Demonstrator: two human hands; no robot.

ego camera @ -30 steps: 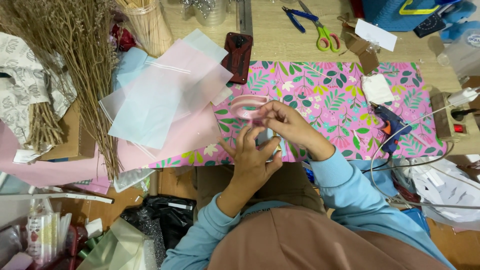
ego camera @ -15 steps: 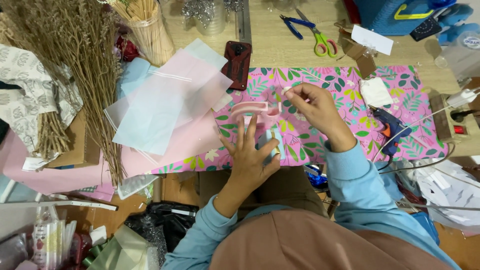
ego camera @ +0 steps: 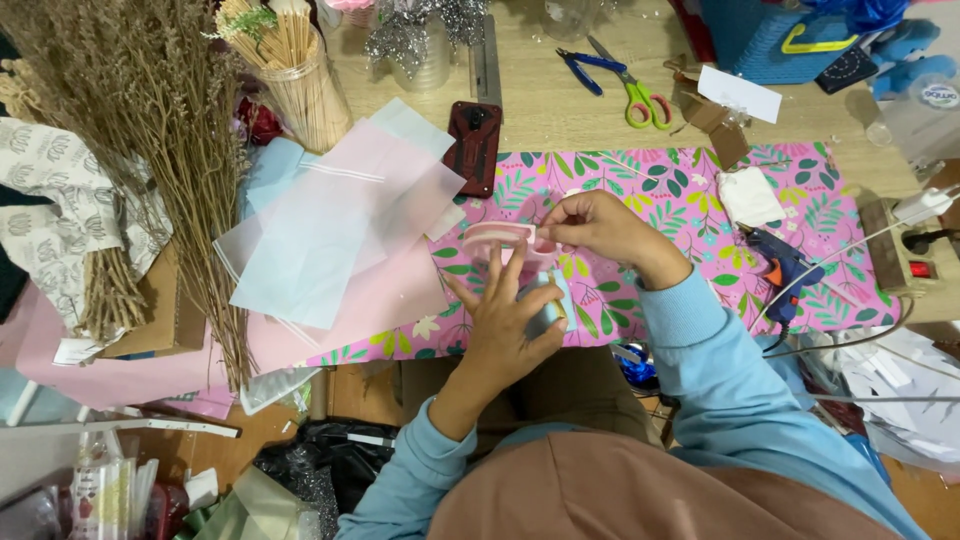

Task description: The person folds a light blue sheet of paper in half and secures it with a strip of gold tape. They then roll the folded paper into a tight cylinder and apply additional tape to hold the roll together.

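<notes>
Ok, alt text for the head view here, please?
Seen from above, a person's left hand holds a small roll while the right hand pinches a pink ribbon loop over a floral pink mat. Pastel sheets, dried stems, scissors and a glue gun surround them.

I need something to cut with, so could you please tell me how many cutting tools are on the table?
2: blue-handled pliers at the top, green-handled scissors right beside them. Clutter may hide others.
</notes>
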